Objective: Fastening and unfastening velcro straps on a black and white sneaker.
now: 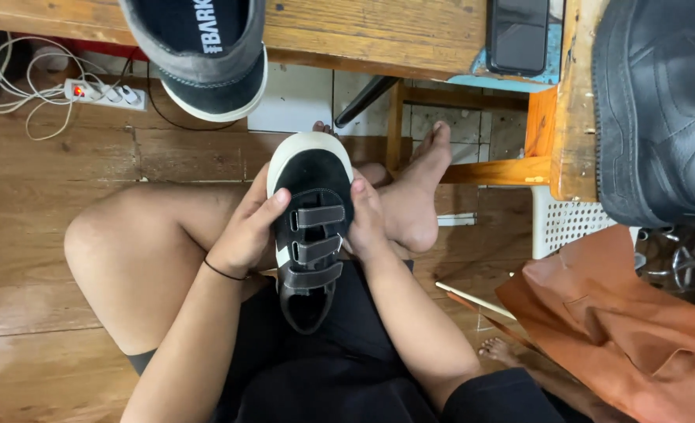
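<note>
A black shoe (pixel 310 235) with a white toe cap and three hook-and-loop straps rests on my lap, toe pointing away from me. My left hand (pixel 247 232) grips its left side, thumb lying across the upper near the top strap. My right hand (pixel 365 219) holds its right side, thumb on the upper edge. I sit cross-legged on a wooden floor (pixel 42 235), with my bare feet (pixel 414 196) just beyond the shoe.
A matching dark shoe (pixel 202 59) lies on the wooden bench (pixel 363 31) above, beside a black phone (pixel 517 35). A power strip (pixel 104 94) with white cables is at the upper left. A black leather item (pixel 660 110), brown leather piece (pixel 621 321) and white basket (pixel 566 223) sit to the right.
</note>
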